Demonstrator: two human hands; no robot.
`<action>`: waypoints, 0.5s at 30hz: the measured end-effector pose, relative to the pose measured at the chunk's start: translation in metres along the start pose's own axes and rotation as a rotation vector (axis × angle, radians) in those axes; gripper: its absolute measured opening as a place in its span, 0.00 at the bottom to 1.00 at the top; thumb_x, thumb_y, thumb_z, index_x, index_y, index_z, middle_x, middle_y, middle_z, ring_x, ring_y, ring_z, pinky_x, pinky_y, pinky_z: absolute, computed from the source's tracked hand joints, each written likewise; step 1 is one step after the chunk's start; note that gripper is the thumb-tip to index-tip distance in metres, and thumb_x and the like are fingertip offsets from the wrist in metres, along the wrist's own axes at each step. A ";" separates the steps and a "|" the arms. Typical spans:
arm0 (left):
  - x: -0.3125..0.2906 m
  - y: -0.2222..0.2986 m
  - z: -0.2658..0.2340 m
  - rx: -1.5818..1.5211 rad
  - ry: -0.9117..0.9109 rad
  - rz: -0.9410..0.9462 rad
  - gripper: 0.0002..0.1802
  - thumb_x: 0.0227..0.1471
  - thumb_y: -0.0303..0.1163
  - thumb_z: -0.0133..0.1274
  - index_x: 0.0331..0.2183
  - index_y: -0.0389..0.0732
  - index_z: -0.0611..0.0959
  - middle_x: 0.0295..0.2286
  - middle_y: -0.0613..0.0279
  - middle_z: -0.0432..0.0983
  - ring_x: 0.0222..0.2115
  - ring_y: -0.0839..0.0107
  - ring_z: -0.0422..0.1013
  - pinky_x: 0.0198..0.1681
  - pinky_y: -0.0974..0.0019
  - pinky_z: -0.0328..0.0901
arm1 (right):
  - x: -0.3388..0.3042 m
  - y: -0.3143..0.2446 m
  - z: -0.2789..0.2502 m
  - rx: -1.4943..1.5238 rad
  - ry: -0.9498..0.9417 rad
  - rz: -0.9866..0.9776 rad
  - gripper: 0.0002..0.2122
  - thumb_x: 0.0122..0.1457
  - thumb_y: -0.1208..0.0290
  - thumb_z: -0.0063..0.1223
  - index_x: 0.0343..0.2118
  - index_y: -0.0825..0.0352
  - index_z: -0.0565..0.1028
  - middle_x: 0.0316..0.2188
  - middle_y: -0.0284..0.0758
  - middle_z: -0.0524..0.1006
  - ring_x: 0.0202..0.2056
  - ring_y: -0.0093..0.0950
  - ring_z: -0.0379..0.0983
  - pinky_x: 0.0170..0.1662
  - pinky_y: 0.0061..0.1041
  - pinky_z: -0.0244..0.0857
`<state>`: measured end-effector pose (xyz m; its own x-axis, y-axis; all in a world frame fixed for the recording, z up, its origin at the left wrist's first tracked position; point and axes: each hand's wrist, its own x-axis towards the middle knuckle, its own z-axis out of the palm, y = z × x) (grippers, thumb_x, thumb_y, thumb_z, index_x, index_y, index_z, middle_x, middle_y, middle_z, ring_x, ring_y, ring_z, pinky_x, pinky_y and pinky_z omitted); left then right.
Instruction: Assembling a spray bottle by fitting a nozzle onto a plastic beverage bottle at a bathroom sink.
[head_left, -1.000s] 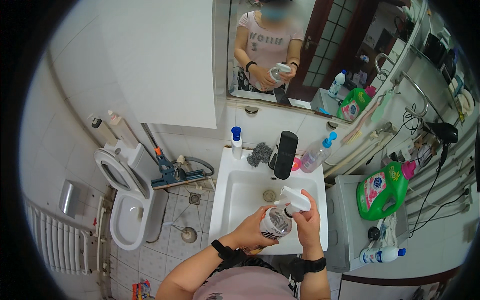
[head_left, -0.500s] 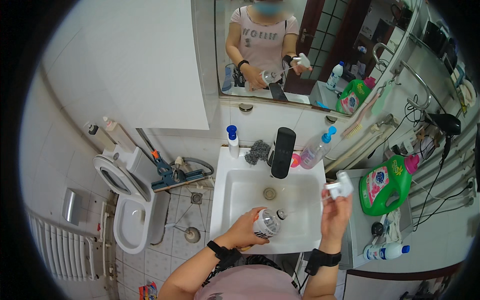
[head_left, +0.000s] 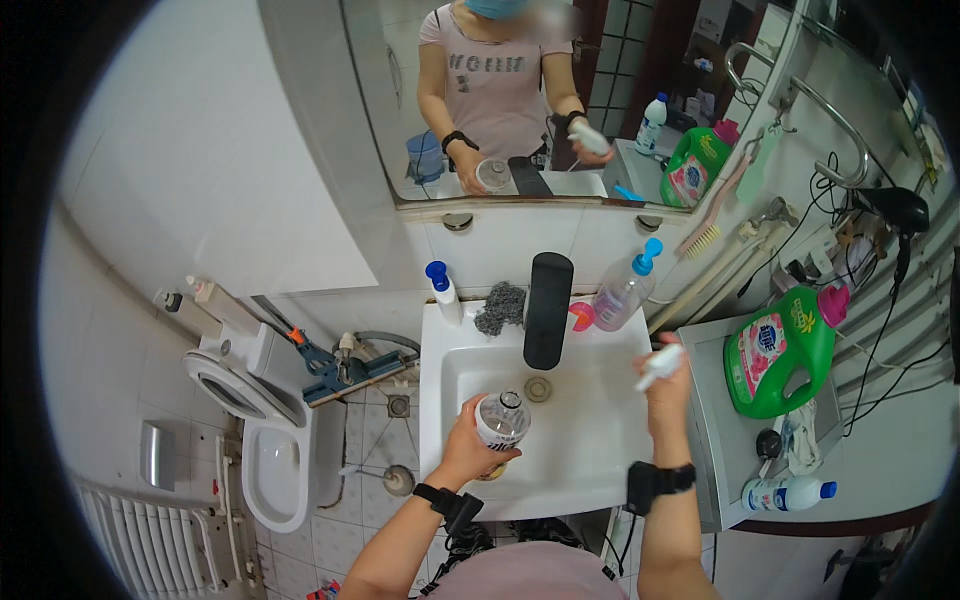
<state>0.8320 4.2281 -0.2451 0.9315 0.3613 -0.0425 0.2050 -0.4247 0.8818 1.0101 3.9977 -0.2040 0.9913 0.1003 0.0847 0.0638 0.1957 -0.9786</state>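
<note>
My left hand (head_left: 466,445) is wrapped round a clear bottle (head_left: 503,418) with a dark-lettered label, over the left part of the white sink (head_left: 590,490). The bottle stands nearly upright with its uncapped mouth facing up. At the sink's right edge my right hand (head_left: 668,390) is closed round a white spray trigger head (head_left: 661,366), apart from the bottle. Between and beyond the hands stands the black faucet (head_left: 549,310). Whether a dip tube hangs from the spray head cannot be made out.
Along the sink's back edge stand a blue-topped white bottle (head_left: 443,292), a grey scouring pad (head_left: 501,308) and a pump bottle (head_left: 624,290). On the right, a grey counter (head_left: 706,440) holds a green detergent jug (head_left: 785,350) and a lying white bottle (head_left: 787,494). A toilet (head_left: 275,470) is at left.
The bottle has moved left and turned from tilted to nearly upright. My right hand has moved slightly and turned the spray head so its nozzle points down-left.
</note>
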 end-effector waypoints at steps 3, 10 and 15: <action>0.020 0.012 0.015 -0.048 -0.035 -0.003 0.53 0.20 0.30 0.72 0.50 0.39 0.60 0.42 0.55 0.66 0.45 0.63 0.66 0.49 0.64 0.61 | 0.026 0.062 0.015 -0.132 -0.096 0.145 0.21 0.43 0.79 0.61 0.40 0.66 0.65 0.32 0.31 0.71 0.33 0.23 0.70 0.35 0.22 0.67; 0.049 0.024 0.042 -0.085 -0.044 0.019 0.50 0.23 0.28 0.70 0.50 0.38 0.61 0.43 0.55 0.67 0.45 0.62 0.66 0.49 0.65 0.62 | 0.067 0.099 0.058 -0.182 -0.099 0.355 0.21 0.42 0.79 0.61 0.40 0.66 0.64 0.34 0.35 0.72 0.32 0.25 0.72 0.27 0.20 0.68; 0.059 0.028 0.052 -0.075 -0.040 -0.046 0.52 0.22 0.27 0.69 0.50 0.38 0.59 0.41 0.56 0.68 0.44 0.65 0.66 0.49 0.66 0.61 | 0.077 0.123 0.054 -0.340 -0.190 0.143 0.24 0.41 0.76 0.62 0.42 0.68 0.63 0.35 0.38 0.74 0.37 0.32 0.73 0.38 0.30 0.67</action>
<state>0.9081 4.1943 -0.2470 0.9333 0.3447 -0.1009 0.2257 -0.3443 0.9113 1.0879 4.0825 -0.3076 0.9562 0.2876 -0.0543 -0.0069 -0.1633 -0.9866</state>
